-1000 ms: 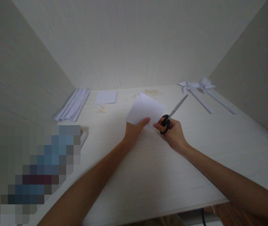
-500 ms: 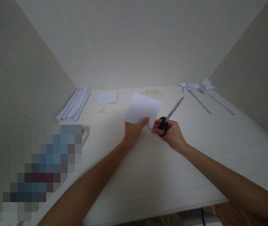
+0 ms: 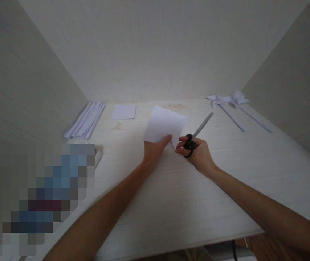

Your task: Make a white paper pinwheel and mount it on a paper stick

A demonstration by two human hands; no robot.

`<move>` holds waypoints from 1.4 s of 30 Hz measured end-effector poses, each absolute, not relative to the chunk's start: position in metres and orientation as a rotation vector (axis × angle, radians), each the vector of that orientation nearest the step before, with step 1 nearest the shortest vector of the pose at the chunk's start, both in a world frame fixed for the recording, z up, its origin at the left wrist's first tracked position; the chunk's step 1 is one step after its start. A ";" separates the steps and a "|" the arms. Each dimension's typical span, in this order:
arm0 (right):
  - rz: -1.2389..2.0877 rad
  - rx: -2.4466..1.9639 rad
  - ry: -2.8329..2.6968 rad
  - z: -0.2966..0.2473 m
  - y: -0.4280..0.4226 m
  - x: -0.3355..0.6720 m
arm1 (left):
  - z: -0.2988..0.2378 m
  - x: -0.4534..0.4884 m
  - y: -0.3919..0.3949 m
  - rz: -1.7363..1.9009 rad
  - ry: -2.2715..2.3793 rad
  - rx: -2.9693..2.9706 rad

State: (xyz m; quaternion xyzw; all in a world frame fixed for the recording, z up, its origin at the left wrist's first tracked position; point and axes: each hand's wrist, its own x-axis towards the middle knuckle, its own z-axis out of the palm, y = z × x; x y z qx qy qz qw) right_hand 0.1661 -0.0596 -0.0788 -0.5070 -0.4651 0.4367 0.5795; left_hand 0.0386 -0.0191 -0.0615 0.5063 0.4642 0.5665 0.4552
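A square white sheet of paper (image 3: 164,123) is raised above the table's middle, tilted. My left hand (image 3: 156,146) grips its lower edge, thumb on top and the fingers hidden beneath. At the sheet's lower right corner, the fingertips of my right hand (image 3: 198,152) are at the paper, and a slit or fold runs in beside that corner. The same hand keeps hold of black-handled scissors (image 3: 190,145) by their loops. Their blades look closed and point up and to the right, away from the paper.
White paper tubes (image 3: 85,121) lie in a bundle at the left. Near them are a flat paper stack (image 3: 123,112) and small pins (image 3: 117,126). More small pieces (image 3: 175,106) lie at the back. Two paper pinwheels on sticks (image 3: 232,117) rest at the right. Walls enclose the table (image 3: 171,203).
Almost nothing differs. The paper and the scissors have shifted very slightly, and both hands keep their grip.
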 end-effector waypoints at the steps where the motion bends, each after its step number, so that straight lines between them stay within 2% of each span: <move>1: 1.022 -1.181 -1.081 -0.079 -0.059 0.166 | -0.061 0.039 -0.019 1.398 1.141 1.249; 11: 0.996 -1.184 -0.965 -0.078 -0.058 0.162 | -0.058 0.040 -0.025 1.371 1.098 1.277; 35: 0.918 -1.214 -1.076 -0.080 -0.059 0.165 | -0.058 0.041 -0.029 1.301 1.113 1.327; 42: 0.947 -1.181 -1.032 -0.082 -0.058 0.167 | -0.064 0.040 -0.026 1.184 1.079 1.471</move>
